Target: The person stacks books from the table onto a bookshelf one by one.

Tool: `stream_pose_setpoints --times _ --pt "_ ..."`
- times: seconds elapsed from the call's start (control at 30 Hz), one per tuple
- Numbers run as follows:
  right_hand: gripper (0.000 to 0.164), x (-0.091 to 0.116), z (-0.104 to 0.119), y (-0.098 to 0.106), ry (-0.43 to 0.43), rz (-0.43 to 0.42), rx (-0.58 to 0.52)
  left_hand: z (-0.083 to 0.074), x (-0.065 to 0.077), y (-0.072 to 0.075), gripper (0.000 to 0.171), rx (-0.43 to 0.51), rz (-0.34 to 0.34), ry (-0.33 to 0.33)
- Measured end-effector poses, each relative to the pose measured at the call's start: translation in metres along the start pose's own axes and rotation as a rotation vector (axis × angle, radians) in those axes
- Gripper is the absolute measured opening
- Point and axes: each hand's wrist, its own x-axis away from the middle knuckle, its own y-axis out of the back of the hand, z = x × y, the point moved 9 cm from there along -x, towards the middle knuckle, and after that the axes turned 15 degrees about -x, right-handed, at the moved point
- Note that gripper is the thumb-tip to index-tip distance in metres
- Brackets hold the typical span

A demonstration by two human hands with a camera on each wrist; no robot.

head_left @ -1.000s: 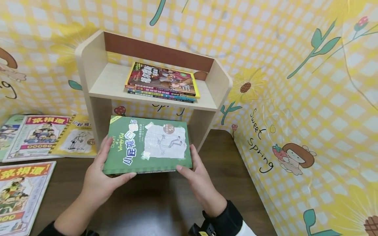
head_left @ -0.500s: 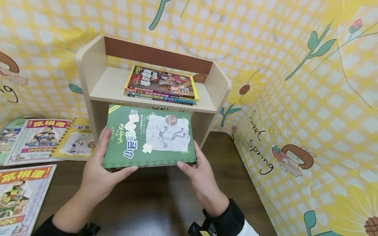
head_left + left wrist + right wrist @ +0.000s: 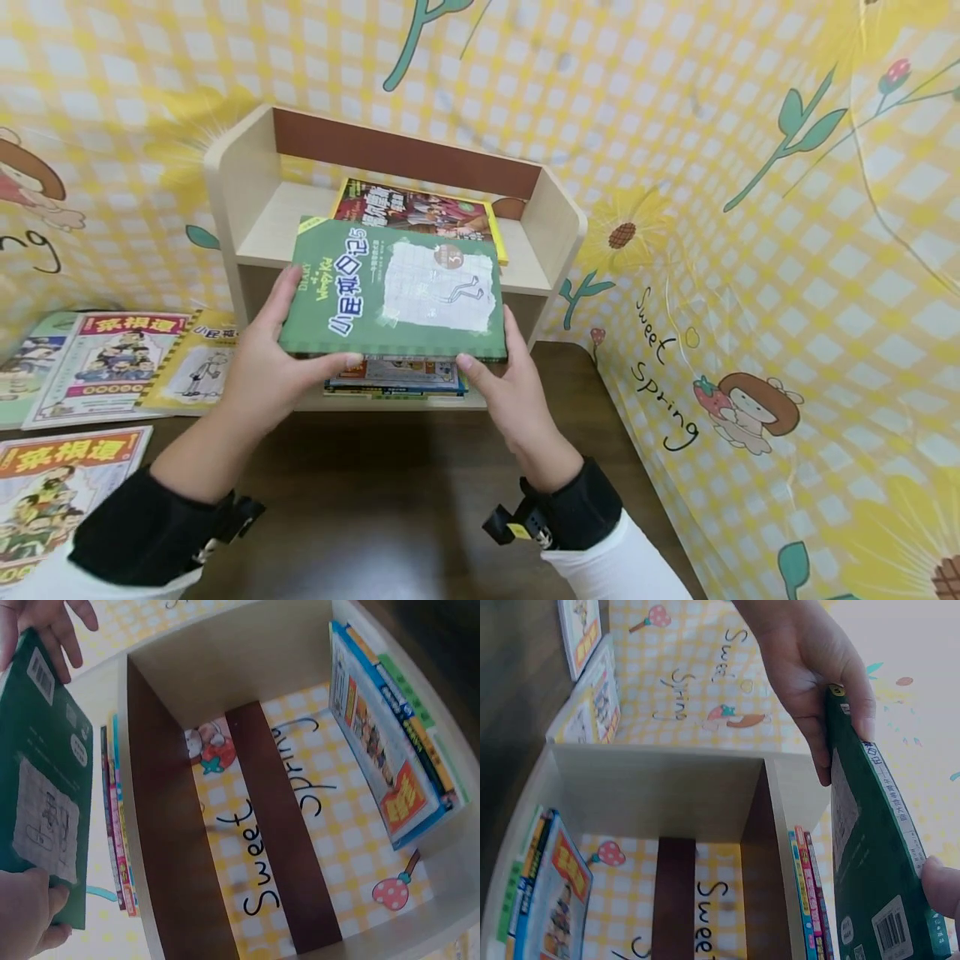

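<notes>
A green Diary of a Wimpy Kid book [image 3: 442, 287] is held face up at the front of the upper shelf, overlapping the stack of books [image 3: 416, 204] there in the head view. My left hand [image 3: 266, 358] grips its left end, thumb along the near edge. At the right end my right hand [image 3: 517, 396] holds it the same way. In the left wrist view the underside of the book [image 3: 52, 787] shows a barcode. The right wrist view shows the book [image 3: 870, 832] raised above the shelf top, with several books [image 3: 810, 892] beyond it.
The wooden bookshelf [image 3: 243, 183] stands against a yellow checked cloth [image 3: 675, 125]. Its lower level holds another stack of books [image 3: 390, 727]. To the left lie several magazines and books, including a yellow book [image 3: 197, 367] and a comic magazine [image 3: 67, 492], on the dark table [image 3: 405, 492].
Both hands have lifted the green book up and forward, from in front of the lower opening to the upper shelf's height. The lower stack of books has come into sight beneath it.
</notes>
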Motion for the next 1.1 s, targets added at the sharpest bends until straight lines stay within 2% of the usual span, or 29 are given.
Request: stream_pose_setpoints --times 0.2,0.37,0.47,0.77,0.9,1.1 --pt "0.080 -0.019 0.010 0.001 0.034 -0.048 0.031 0.001 -0.028 -0.002 0.112 -0.008 0.092 0.078" --pt "0.080 -0.031 0.009 0.001 0.009 -0.084 -0.006 0.004 -0.041 -0.002 0.116 0.007 0.133 0.139" --pt "0.079 -0.037 0.009 0.003 -0.011 -0.110 0.013 0.005 -0.047 -0.002 0.116 0.005 0.132 0.148" --pt "0.080 -0.054 0.008 0.010 -0.017 -0.179 0.185 0.001 -0.064 0.001 0.108 -0.032 0.092 0.118" --pt "0.083 -0.062 0.007 0.013 -0.064 -0.202 0.276 0.002 -0.073 0.001 0.107 -0.093 0.076 0.119" --pt "0.086 -0.080 0.010 0.015 -0.065 -0.186 0.380 0.001 -0.086 0.002 0.102 -0.179 0.053 0.108"
